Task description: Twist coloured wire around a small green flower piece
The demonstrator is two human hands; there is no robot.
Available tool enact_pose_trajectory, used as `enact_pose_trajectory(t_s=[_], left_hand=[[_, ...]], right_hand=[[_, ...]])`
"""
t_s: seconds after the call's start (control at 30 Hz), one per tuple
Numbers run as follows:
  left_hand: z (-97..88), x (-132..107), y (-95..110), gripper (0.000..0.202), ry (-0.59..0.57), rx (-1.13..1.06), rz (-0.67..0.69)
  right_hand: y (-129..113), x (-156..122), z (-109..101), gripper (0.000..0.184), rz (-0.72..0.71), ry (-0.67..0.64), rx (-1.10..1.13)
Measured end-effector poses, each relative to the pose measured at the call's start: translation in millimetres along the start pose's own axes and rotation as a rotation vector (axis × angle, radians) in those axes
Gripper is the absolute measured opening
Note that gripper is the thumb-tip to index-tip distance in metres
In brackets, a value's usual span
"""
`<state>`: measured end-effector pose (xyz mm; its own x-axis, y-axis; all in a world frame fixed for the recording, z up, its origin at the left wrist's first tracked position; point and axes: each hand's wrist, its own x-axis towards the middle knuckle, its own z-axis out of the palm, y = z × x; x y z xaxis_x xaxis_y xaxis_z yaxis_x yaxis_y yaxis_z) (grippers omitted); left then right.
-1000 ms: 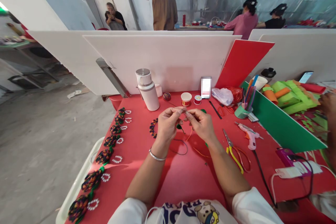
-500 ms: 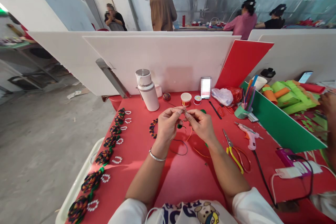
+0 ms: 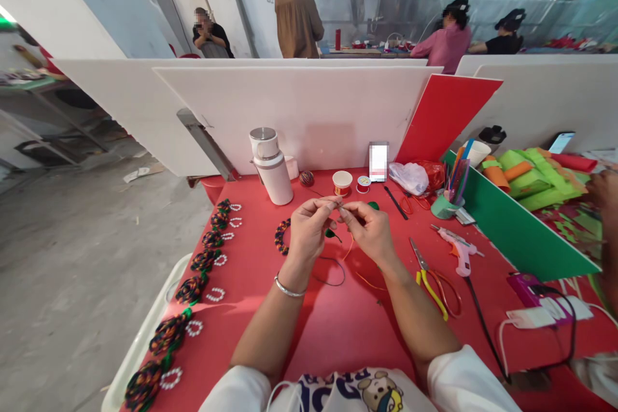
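My left hand (image 3: 309, 224) and my right hand (image 3: 369, 228) meet fingertip to fingertip above the red table (image 3: 333, 335). Both pinch what looks like a thin cord, mostly hidden by the fingers. A dark strand (image 3: 333, 283) loops on the table below my left hand, and an orange strand (image 3: 350, 248) trails under my right. Partly behind my left hand lies a multicoloured braided ring (image 3: 280, 236). Small green pieces (image 3: 329, 233) show between and beside the hands. A ball of multicoloured cord (image 3: 306, 178) rests farther back.
Braided bundles (image 3: 167, 333) and white bead loops (image 3: 194, 327) line the left edge. A thermos (image 3: 271, 170), paper cup (image 3: 342, 181), spool (image 3: 364, 184) and phone (image 3: 378, 161) stand behind. Pliers (image 3: 427, 277), a glue gun (image 3: 461, 248) and a power strip (image 3: 550, 315) lie right.
Both hands keep almost the same place and pinch. The fingertips have shifted only slightly.
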<state>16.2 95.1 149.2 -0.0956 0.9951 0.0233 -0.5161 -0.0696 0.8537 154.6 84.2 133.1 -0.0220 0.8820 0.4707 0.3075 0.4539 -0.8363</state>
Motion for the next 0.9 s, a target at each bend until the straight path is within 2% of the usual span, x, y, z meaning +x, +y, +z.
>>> enact_pose_trajectory(t_s=[0.7,0.9], left_hand=[[-1.0,0.9,-2.6,0.026,-0.005,-0.013,0.007],[-4.1,1.2,-6.8,0.023,-0.021,0.049,0.078]], right_hand=[[3.9,0.2,-0.2,0.019,-0.031,-0.007,-0.016],[1.4,0.4,-1.0,0.016,-0.048,-0.003,-0.02]])
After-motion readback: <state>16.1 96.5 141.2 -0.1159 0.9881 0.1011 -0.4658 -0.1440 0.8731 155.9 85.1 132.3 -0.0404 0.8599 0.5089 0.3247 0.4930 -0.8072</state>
